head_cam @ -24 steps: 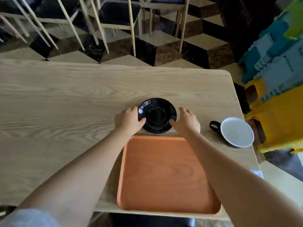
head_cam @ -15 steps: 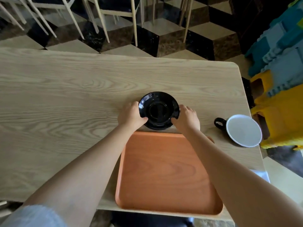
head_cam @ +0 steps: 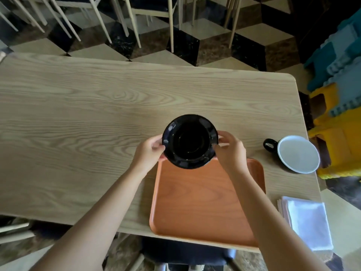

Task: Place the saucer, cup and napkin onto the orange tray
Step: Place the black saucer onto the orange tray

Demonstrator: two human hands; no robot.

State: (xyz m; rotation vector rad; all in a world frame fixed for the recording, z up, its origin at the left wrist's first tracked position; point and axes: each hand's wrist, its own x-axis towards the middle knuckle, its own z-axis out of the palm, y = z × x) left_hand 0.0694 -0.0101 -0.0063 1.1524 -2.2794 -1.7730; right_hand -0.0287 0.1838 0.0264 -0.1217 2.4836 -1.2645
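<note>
A black glossy saucer [head_cam: 189, 141] is held up off the table, over the far edge of the orange tray [head_cam: 203, 200]. My left hand [head_cam: 149, 151] grips its left rim and my right hand [head_cam: 228, 151] grips its right rim. The tray lies bare at the table's near edge. A cup [head_cam: 295, 153], black outside and white inside with its handle pointing left, stands on the table to the right of the tray. A folded white napkin [head_cam: 308, 222] lies at the table's near right corner.
The pale wooden table [head_cam: 88, 133] stretches wide to the left. Chairs [head_cam: 136, 14] stand on the chequered floor beyond the far edge. Stacked yellow and blue plastic stools [head_cam: 343, 122] crowd the right side. A dark chair seat [head_cam: 185, 253] sits below the near edge.
Both hands closed on the saucer's rim and lifted it from the table, bringing it nearer, over the tray's far edge. The view tilted down, revealing the napkin.
</note>
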